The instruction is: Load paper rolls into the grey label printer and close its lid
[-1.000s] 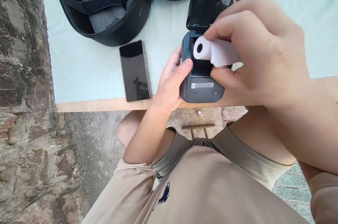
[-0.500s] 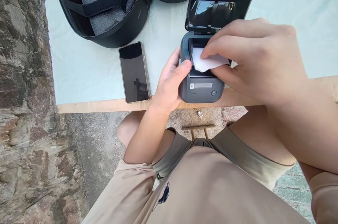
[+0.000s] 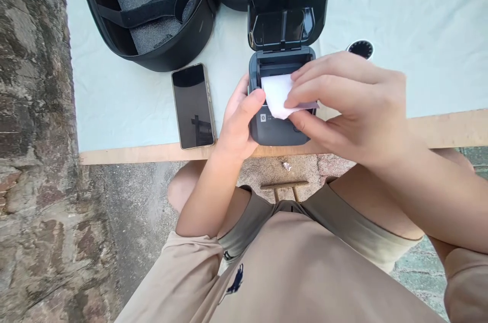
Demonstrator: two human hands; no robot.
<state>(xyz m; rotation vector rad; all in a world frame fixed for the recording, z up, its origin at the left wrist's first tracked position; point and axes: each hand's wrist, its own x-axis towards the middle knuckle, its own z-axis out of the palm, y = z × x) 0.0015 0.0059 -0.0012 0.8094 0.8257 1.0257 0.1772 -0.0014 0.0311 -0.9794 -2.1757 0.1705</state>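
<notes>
A small dark grey label printer [image 3: 263, 132] sits at the table's near edge with its lid [image 3: 285, 13] swung fully up and back. My left hand [image 3: 242, 117] grips the printer's left side, thumb on the rim. A strip of white paper [image 3: 275, 93] comes out of the printer's bay and lies over its front edge. My right hand [image 3: 343, 104] pinches this paper between thumb and fingers, above the printer's right half. The paper's lower end looks uneven. Whatever lies deeper in the bay under the paper is partly hidden.
A phone [image 3: 193, 107] lies face up left of the printer. Behind it stands an unzipped black case [image 3: 168, 54] with grey foam and a strap. A round black-and-white object [image 3: 361, 49] is beyond my right hand. The table's wooden edge [image 3: 152, 153] runs in front.
The paper has come further out toward me, now over the front edge. Printer and lid have shifted left, turned straighter. The round object has come into view behind my right hand.
</notes>
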